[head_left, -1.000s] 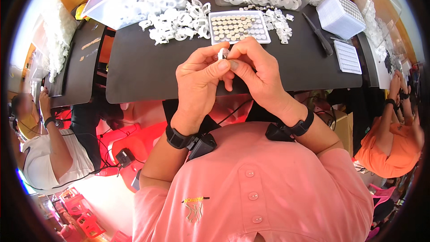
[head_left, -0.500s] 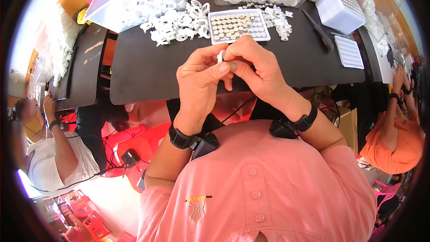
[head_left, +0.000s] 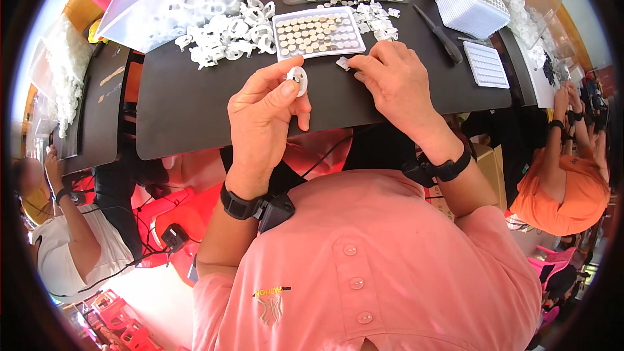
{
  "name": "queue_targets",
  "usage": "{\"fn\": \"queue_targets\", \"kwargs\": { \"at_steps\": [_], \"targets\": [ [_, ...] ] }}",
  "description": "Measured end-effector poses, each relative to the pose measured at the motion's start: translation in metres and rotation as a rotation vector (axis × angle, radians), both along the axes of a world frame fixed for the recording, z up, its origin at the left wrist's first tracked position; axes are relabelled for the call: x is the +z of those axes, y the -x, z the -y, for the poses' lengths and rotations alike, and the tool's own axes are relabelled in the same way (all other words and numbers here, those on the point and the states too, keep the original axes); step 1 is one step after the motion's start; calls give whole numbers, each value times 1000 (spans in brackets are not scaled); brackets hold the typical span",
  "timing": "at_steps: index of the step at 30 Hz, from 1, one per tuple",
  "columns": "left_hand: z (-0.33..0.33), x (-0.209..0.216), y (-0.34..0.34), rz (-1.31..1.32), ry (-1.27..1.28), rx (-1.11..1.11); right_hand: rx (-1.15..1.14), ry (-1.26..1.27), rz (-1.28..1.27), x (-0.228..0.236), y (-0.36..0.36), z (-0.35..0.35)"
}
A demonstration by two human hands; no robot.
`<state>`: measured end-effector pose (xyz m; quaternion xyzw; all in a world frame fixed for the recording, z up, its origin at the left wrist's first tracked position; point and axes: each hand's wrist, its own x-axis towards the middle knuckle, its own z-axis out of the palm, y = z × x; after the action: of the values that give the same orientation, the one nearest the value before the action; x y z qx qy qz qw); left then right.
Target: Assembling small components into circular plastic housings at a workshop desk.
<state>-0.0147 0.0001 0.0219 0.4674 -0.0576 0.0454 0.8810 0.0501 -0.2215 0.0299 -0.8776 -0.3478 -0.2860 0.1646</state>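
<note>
The left hand (head_left: 261,109) pinches a round part (head_left: 301,84) at its fingertips. The right hand (head_left: 398,84) has fingertips at a small clip (head_left: 342,62) near the tray (head_left: 322,54); I can't tell if it's held.

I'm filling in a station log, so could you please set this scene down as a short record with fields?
Left grip: bare hand, thumb and fingers closed on a round white part
Right grip: bare hand, fingertips at a small white piece; whether pinched, cannot tell
Beyond hands: white tray of round metal discs
Left of tray: pile of white parts
Right of tray: small white pieces, then a dark tool
Far right: stacked trays
Surface: dark table
</note>
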Motion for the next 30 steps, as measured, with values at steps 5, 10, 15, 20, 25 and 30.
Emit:
{"fn": "queue_targets", "kwargs": {
  "at_steps": [5, 10, 15, 20, 25, 30],
  "targets": [
    [-1, -2, 1, -15, -8, 21, 12, -48, -63, -2, 1, 9],
    [-2, 0, 0, -13, 42, -10, 33, -65, -23, -1, 1, 0],
    [-5, 0, 1, -21, 50, -31, 140, 32, -30, 4, -5, 19],
    [-7, -6, -1, 17, 63, -40, 118, -97, -68, 13, -4, 33],
    [-10, -8, -3, -3, 59, -68, -133, 0, -9, -5, 9, 9],
    [-12, -5, -1, -41, 96, -75, -77, -121, -194, -1, 2, 12]
  ]
}}
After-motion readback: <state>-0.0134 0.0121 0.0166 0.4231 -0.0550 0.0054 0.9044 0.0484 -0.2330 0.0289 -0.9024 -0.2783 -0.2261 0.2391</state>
